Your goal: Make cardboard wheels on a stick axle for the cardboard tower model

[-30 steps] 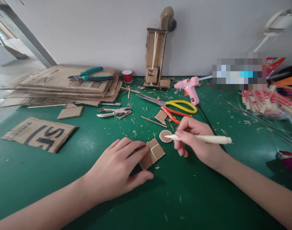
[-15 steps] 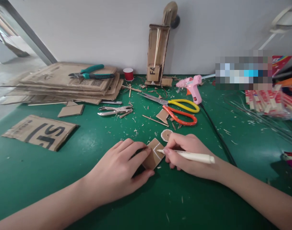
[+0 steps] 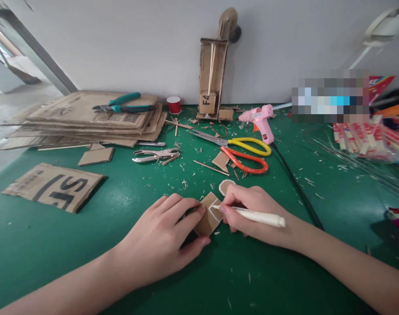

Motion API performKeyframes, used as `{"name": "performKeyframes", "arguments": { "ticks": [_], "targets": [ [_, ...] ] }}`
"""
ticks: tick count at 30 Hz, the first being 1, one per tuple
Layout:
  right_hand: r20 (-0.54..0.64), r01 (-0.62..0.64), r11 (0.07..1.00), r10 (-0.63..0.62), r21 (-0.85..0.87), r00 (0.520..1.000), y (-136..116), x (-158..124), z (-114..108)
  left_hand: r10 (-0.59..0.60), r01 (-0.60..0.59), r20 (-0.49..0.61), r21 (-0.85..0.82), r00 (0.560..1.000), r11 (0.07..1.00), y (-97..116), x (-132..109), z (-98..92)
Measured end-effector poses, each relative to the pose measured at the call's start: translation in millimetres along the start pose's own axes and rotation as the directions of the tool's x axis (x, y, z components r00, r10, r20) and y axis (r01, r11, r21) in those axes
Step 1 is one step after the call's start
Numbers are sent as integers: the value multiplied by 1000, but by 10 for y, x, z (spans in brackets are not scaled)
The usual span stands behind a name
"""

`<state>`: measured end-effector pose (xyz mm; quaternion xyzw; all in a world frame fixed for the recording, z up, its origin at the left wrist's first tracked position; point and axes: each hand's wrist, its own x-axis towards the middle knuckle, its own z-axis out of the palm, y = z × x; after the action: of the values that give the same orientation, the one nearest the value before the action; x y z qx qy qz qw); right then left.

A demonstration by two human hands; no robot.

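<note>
A small brown cardboard piece (image 3: 208, 222) lies on the green table in front of me, with white lines drawn on its upper right part. My left hand (image 3: 166, 236) holds it at its left side, fingertips on top and thumb along the lower edge. In my right hand (image 3: 248, 210) is a white marker (image 3: 263, 217), pinched between thumb and fingers, its tip touching the cardboard at the white lines. Just behind that hand sits a small round cardboard disc (image 3: 226, 187) with a white edge, partly covered by the fingers.
Behind the hands lie scissors (image 3: 247, 153), a hole punch (image 3: 156, 155) and a pink glue gun (image 3: 260, 122) whose cord runs forward on the right. Pliers (image 3: 125, 104) rest on stacked cardboard (image 3: 88, 116) at left. A cardboard construction (image 3: 212, 78) stands against the wall.
The marker tip has shifted slightly on the cardboard, along the white lines. My right hand covers more of the round disc. The whole view has tilted a little.
</note>
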<state>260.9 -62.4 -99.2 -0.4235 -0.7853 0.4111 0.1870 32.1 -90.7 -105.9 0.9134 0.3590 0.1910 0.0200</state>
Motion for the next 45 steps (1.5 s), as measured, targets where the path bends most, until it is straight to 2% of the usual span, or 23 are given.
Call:
{"name": "performKeyframes", "arguments": {
  "ticks": [3, 8, 12, 17, 23, 27, 30, 45],
  "targets": [
    [0, 35, 999, -35, -26, 999, 5, -2, -7, 2, -2, -2, 3, 1000, 1000, -1, 2, 1],
    [6, 3, 999, -4, 47, 1000, 10, -10, -5, 10, -10, -4, 9, 1000, 1000, 0, 6, 5],
    [18, 54, 998, -54, -11, 998, 2, -9, -12, 14, -14, -7, 8, 1000, 1000, 0, 2, 10],
    [7, 9, 998, -10, 54, 1000, 0, -11, -9, 28, -28, -2, 18, 1000, 999, -9, 2, 8],
    [2, 54, 998, -54, -6, 999, 7, -11, -3, 17, -16, -9, 19, 1000, 1000, -3, -3, -1],
    [-4, 21, 999, -21, 44, 1000, 20, -10, 8, 13, -13, -9, 8, 1000, 1000, -7, -8, 17],
    [10, 50, 996, -51, 80, 999, 34, -5, 13, 15, -15, -13, 7, 1000, 1000, -11, -11, 24],
    [12, 56, 995, -57, 88, 998, 52, -10, 1, 7, -7, -12, 0, 1000, 1000, -5, -5, 13]
  ]
}}
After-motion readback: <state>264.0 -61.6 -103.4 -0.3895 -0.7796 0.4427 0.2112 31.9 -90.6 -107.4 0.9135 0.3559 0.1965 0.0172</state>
